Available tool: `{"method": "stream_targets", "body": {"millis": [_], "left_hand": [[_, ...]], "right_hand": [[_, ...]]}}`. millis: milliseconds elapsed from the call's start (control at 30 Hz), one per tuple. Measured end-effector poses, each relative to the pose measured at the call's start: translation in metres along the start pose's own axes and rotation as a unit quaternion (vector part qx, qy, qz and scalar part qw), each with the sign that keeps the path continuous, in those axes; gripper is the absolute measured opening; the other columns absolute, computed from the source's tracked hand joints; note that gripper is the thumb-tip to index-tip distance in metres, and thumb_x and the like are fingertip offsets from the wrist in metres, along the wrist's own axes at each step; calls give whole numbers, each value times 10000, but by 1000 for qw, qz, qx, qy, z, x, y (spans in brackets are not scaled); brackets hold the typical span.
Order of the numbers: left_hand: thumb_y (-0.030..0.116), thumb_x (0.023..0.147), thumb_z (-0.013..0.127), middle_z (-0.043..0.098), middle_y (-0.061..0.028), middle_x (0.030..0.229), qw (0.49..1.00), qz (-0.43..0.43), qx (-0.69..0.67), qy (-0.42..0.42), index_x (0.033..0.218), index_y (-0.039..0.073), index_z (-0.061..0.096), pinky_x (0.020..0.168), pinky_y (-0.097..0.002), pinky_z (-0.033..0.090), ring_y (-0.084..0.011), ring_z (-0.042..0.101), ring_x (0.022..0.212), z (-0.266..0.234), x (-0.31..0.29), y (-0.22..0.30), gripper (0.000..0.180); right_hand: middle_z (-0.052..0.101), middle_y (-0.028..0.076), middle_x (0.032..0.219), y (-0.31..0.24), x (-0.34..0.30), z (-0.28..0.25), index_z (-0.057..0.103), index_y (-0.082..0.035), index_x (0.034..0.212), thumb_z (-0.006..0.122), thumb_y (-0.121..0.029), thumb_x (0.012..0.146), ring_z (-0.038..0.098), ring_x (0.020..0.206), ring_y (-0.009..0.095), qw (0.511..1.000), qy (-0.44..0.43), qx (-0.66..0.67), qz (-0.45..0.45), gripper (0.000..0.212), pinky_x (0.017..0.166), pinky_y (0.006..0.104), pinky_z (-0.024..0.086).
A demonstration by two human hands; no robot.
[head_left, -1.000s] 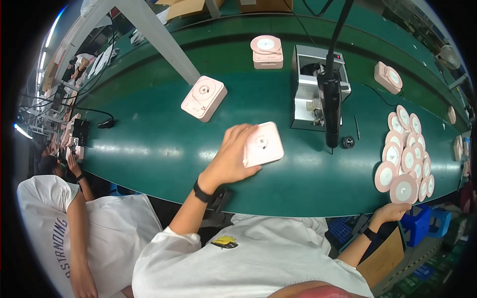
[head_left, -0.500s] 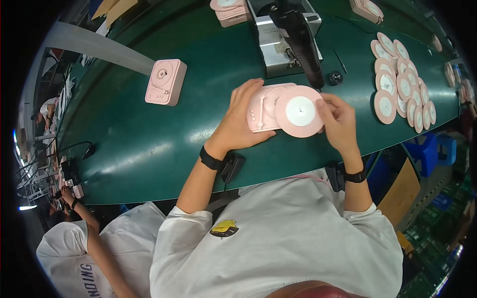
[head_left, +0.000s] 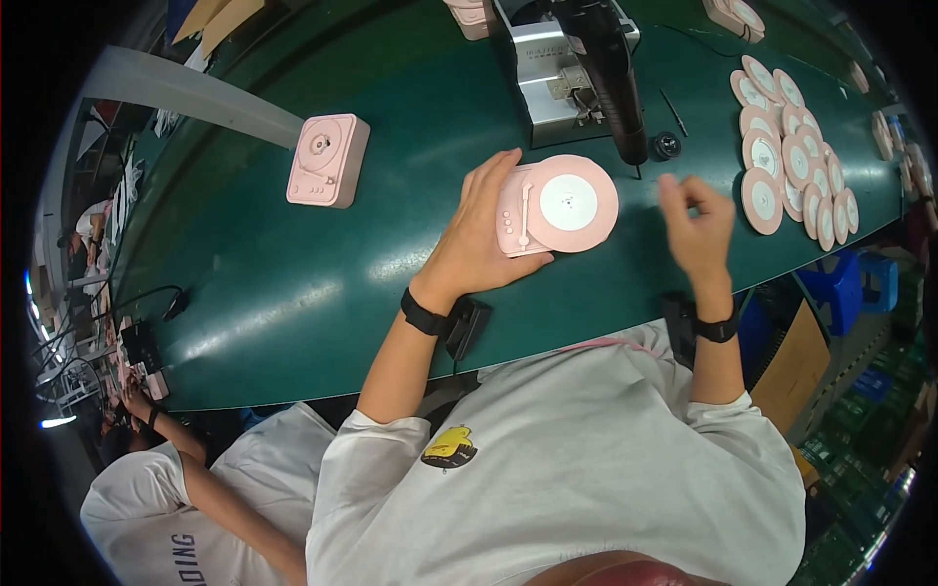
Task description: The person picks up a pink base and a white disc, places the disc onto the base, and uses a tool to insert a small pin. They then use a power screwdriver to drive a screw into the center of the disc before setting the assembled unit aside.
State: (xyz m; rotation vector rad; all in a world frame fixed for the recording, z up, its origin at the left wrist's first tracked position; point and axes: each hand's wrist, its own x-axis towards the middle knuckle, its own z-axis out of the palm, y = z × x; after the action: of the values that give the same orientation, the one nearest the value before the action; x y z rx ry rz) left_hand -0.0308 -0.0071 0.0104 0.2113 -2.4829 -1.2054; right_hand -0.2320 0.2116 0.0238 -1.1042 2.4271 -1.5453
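Note:
My left hand (head_left: pixel 476 230) grips a small pink toy record player (head_left: pixel 516 217) by its left end, fingers at the far edge and thumb at the near one. A pink disc (head_left: pixel 592 230) with a white centre label lies over the player's right part, covering most of its platter. The tonearm and small round buttons show beside the disc. Apart from the disc, to its right, my right hand (head_left: pixel 700 230) hangs over the table with fingers curled in, and nothing shows in it. A black electric screwdriver (head_left: pixel 611 88) points down just beyond the disc, its bit near the table.
Several pink discs (head_left: pixel 762 200) lie overlapping at the right. A second pink player (head_left: pixel 328 161), without a disc, stands at the left. Behind the screwdriver is a metal screw feeder (head_left: pixel 555 83). A round black part (head_left: pixel 666 146) and a thin rod (head_left: pixel 674 112) lie nearby. A co-worker's arm (head_left: pixel 230 508) is at lower left.
My right hand has let go of the disc and moved right. The disc has shifted left, farther over the player, which stays in my left hand.

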Motion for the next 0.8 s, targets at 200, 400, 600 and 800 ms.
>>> {"method": "stream_targets", "body": {"millis": [200,400,600,800], "left_hand": [[250,607,936,406,-233,1533,999,13,38,6,1500,39,423,1169,-504,364,-424,406,1399,0,6,15,1051],[332,646,907,455,-229,1507,985,11,169,-27,1424,59,519,1176,-530,321,-418,419,1398,10,25,54,912],[300,676,884,473,-200,1523,986,56,123,-97,1411,78,545,1193,-528,293,-419,382,1447,-6,37,33,840],[285,649,890,466,-221,1514,989,66,116,-60,1405,74,533,1200,-531,279,-432,379,1445,2,35,34,862]], "right_hand": [[672,142,963,48,11,-67,675,-14,1078,746,-277,949,631,889,232,952,118,-266,95,301,775,351,505],[493,276,1462,106,-21,-75,519,-54,1454,784,-366,902,421,1373,461,909,101,-404,32,688,1132,520,367],[509,276,1435,117,-26,-77,549,-20,1402,790,-404,890,461,1351,428,931,133,-338,30,684,1132,492,373],[546,279,1383,112,-17,-71,558,45,1349,801,-448,871,489,1327,419,903,236,-348,85,728,1116,483,391]]}}
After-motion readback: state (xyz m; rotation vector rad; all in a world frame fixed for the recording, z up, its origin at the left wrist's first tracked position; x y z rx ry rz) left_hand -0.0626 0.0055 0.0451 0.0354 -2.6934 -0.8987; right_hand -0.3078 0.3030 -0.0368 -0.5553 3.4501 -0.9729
